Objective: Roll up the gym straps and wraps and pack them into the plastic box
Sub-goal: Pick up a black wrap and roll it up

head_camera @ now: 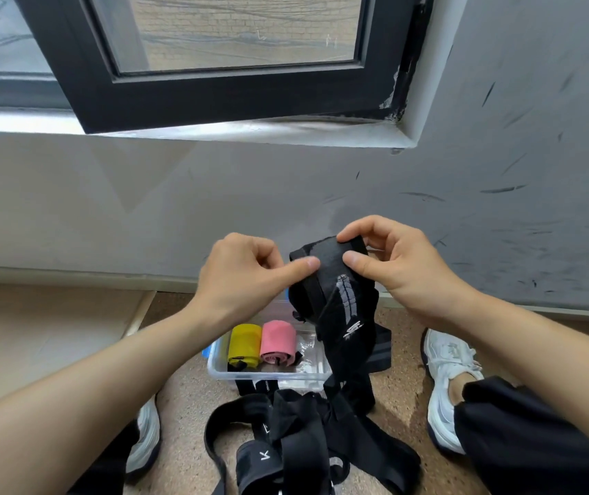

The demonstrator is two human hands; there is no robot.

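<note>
Far left, 1 white sneaker (144, 437) sits on the speckled floor.

Left hand (246, 273) is raised above the box, with its thumb and forefinger closed on the left top edge of the black wrist wrap (335, 280).

Below it we see the clear plastic box (214, 364) on the floor near the wall. There are 2 rolls inside, touching side by side: yellow roll (244, 346) on the left, pink roll (278, 342) on the right. Both lie on their sides with their axes running toward us, and the pink roll's spiral end faces the camera.

The black wrist wrap is in the air between the 2 hands, over the box's right part. It is not rolled. Its long axis is near vertical, with the top end at the fingers and the tail hanging down toward the floor. White print runs along its length.

In front of the box lies a tangled pile of black straps (307, 434), 1 of them marked "K".

Right hand (403, 266) has its thumb and forefinger clamped on the wrap's top right edge, and its other fingers are curled.

Far right, the 2nd white sneaker (446, 380) points toward the wall.
</note>
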